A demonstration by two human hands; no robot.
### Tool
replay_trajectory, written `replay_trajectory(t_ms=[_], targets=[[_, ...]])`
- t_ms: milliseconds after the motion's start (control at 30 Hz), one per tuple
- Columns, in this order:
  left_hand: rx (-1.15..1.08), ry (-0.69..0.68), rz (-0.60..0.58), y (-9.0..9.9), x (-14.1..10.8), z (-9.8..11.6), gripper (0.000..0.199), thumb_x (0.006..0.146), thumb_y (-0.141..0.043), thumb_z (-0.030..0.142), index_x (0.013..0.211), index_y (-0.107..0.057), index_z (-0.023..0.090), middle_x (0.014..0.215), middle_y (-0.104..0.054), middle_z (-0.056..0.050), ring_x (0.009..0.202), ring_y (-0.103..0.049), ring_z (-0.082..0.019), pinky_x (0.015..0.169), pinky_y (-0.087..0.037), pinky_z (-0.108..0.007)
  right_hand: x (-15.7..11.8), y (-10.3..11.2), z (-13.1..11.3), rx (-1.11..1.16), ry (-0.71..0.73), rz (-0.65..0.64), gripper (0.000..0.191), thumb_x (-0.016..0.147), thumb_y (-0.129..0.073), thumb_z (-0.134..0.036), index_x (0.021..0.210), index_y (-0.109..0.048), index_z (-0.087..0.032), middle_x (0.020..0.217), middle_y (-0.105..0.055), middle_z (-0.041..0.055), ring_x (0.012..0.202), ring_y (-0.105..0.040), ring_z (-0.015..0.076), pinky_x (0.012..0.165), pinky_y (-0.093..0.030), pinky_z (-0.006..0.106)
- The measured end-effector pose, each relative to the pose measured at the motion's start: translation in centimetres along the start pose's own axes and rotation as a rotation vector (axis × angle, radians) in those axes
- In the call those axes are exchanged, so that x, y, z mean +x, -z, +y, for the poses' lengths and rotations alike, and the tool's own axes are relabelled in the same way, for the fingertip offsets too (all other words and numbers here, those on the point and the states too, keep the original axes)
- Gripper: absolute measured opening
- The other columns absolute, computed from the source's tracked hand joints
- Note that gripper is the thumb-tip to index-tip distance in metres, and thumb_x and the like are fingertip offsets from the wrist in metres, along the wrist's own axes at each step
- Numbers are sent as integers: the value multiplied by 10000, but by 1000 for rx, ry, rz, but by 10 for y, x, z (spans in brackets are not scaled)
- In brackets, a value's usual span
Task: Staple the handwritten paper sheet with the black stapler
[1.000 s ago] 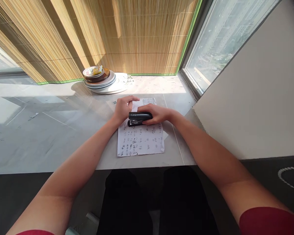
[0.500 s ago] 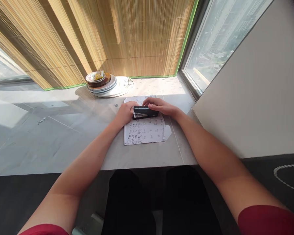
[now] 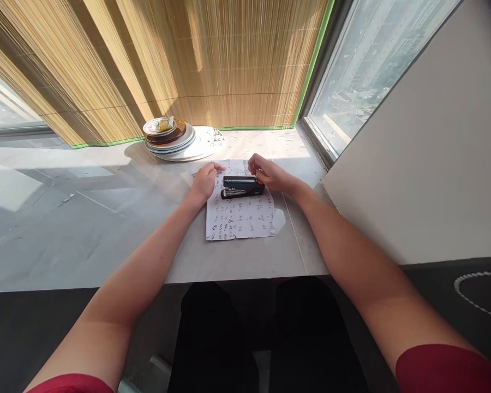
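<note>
A black stapler [image 3: 241,187] lies across a handwritten sheet of paper [image 3: 241,222], its jaw end to the left and a small orange part at its right end. Just left of the stapler, my left hand [image 3: 204,183] rests at the paper's left edge, fingers reaching over the sheet and not around the stapler. At the other end, my right hand [image 3: 272,173] has bent fingers raised over the paper, apart from the thumb. That thumb is close to the stapler's orange part; whether it touches cannot be made out.
A stack of plates [image 3: 169,141] with a small yellow packet on top stands at the back left. A bamboo blind [image 3: 229,65] hangs behind the pale counter [image 3: 118,234]. A wall [image 3: 413,164] and window [image 3: 347,103] border the right side.
My left hand has moved left, off the stapler's front end. The fingers of my right hand have lifted and curled back, uncovering more of the stapler, which stays about where it was.
</note>
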State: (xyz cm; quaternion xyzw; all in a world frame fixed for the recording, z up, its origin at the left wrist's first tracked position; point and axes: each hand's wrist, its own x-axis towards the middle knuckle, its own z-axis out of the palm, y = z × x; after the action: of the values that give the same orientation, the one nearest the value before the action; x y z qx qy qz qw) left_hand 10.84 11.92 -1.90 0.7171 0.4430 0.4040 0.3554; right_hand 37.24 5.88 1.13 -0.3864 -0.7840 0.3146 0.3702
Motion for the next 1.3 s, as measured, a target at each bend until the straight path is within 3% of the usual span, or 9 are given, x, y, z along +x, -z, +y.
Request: replay_trajectory(t_ms=[167, 333, 400, 500, 600, 733, 1033, 1300], targets=[[-26, 15, 4, 0, -1, 1, 283, 917, -455, 234, 933, -737, 245, 1127, -796, -39, 1148, -714, -232, 1094, -530, -425, -5, 15, -2, 238, -30, 3, 215, 784, -661, -189, 964, -550, -226, 972, -594, 9, 744, -457, 132, 631, -386, 283], [36, -6, 1, 1, -3, 3, 280, 931, -463, 236, 939, -742, 251, 1139, -793, -34, 1139, -705, -233, 1088, -530, -427, -9, 30, 3, 527, -244, -127, 373, 774, -635, -213, 1147, -614, -217, 1201, -688, 40, 548, -393, 54, 441, -326, 233], [64, -20, 4, 1, -4, 5, 273, 930, -472, 235, 940, -744, 252, 1133, -794, -34, 1130, -702, -235, 1078, -534, -426, -10, 33, 3, 623, -336, -228, 459, 809, -604, -254, 1265, -618, -199, 1291, -691, 71, 502, -444, 41, 392, -351, 219], [112, -38, 5, 2, -5, 8, 273, 937, -475, 240, 942, -747, 256, 1132, -797, -33, 1126, -699, -239, 1076, -530, -426, -10, 32, 2, 728, -473, -406, 588, 855, -574, -327, 1418, -573, -158, 1322, -701, 119, 569, -653, 112, 362, -450, 224], [134, -45, 6, 2, -6, 10, 278, 944, -464, 241, 931, -741, 255, 1128, -799, -32, 1123, -701, -241, 1073, -527, -424, -10, 28, -1, 760, -547, -498, 645, 874, -579, -342, 1477, -535, -118, 1291, -721, 149, 788, -793, 241, 407, -572, 255], [110, -46, 6, 2, -6, 9, 264, 931, -468, 234, 917, -731, 254, 1116, -801, -34, 1119, -706, -240, 1072, -532, -423, -10, 25, -6, 752, -569, -508, 589, 884, -621, -281, 1443, -564, -101, 1290, -727, 163, 928, -813, 295, 537, -675, 293], [-89, 27, 25, 1, -4, 7, 263, 836, -466, 184, 861, -725, 227, 1053, -806, -37, 1126, -731, -223, 1084, -544, -403, -10, 24, -2, 797, -620, -393, 510, 847, -705, -192, 1348, -641, -117, 1184, -764, 138, 950, -814, 323, 625, -718, 350], [-181, 70, 15, 1, -3, 13, 279, 934, -466, 289, 832, -717, 221, 1070, -807, -71, 1133, -737, -239, 1093, -556, -417, -11, 25, -5, 768, -617, -364, 504, 838, -722, -194, 1330, -653, -112, 1037, -783, 96, 955, -816, 321, 723, -723, 375]])
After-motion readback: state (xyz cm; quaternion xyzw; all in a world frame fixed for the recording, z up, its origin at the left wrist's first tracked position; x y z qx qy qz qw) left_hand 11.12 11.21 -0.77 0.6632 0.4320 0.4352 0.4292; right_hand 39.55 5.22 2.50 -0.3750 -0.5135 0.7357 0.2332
